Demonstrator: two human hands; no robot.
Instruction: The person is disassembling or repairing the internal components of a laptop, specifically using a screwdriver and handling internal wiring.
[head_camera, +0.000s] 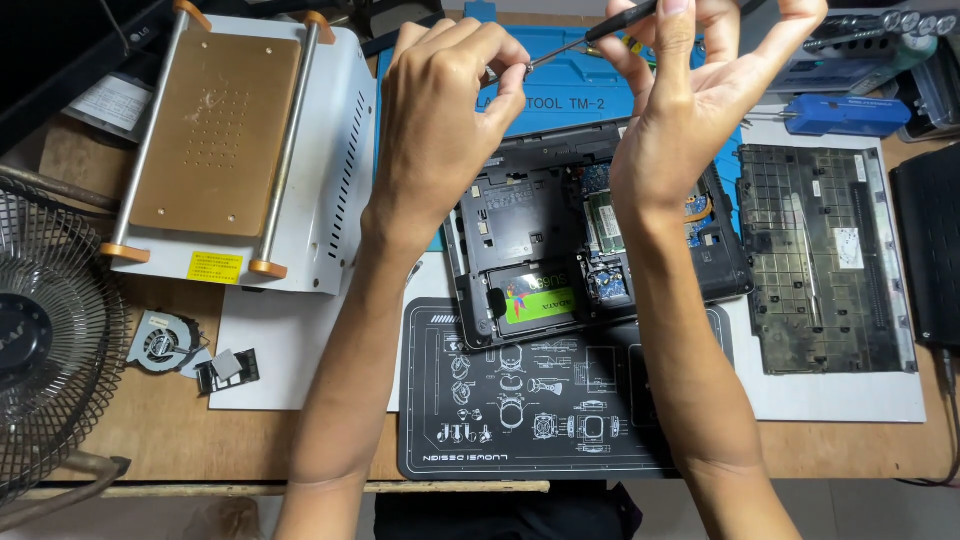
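Viewing left to right across the bench: fan guard (50, 340) at the left edge; small blower (160, 342) and bracket (228, 368) loose on the wood below the hot plate (215, 120), a white box with a copper slab and two rails. Left hand (440, 120) raised above the blue mat (570, 85), thumb and forefinger pinched shut on the screwdriver tip (522, 66); whether a screw sat between them could not be told. Screwdriver (590, 35) slanted up to the right, held in mid-air well above the laptop, shaft thin, black handle passing into the right hand (690, 100). Right hand closed round the handle with thumb and first fingers, remaining fingers spread upward. Hands near one another, joined only through the tool. Laptop (600, 235) below and between the forearms, bottom up, cover off, lying partly on the blue mat and partly on the black mat (560, 410); green drive (537, 300) seated in its front bay, memory (603, 222) and board exposed behind. Cover (825, 260) removed, inner face up, on the white sheet (300, 350) just right of the laptop. Blue tool (845, 112) behind it. Dark device (930, 240) at the right edge.
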